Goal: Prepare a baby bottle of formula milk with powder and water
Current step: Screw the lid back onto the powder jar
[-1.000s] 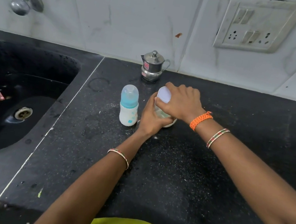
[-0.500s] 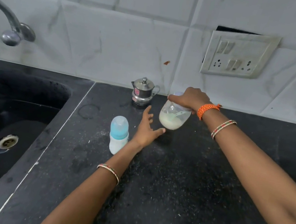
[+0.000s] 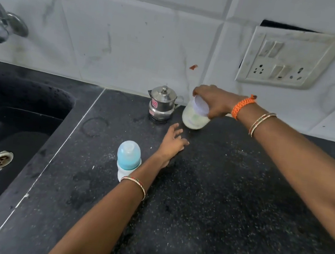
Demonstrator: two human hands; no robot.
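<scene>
My right hand point(image 3: 214, 101) grips the lid of a clear powder jar point(image 3: 194, 118) with pale powder inside, at the back of the black counter point(image 3: 216, 200) next to a small steel pot point(image 3: 161, 104). The jar's base is on or just above the counter; I cannot tell which. My left hand point(image 3: 172, 143) hovers flat with spread fingers, holding nothing, a little in front of the jar. A capped baby bottle point(image 3: 128, 158) with a blue cap and white contents stands upright to the left of my left forearm.
A black sink point(image 3: 7, 134) with a steel drain lies at the left, under a steel tap point(image 3: 0, 23). A white tiled wall with a switch and socket plate point(image 3: 286, 62) rises behind the counter. White specks are scattered over the counter.
My right hand has carried the jar from the middle of the counter back to beside the steel pot. My left hand let go of the jar and stayed behind, open.
</scene>
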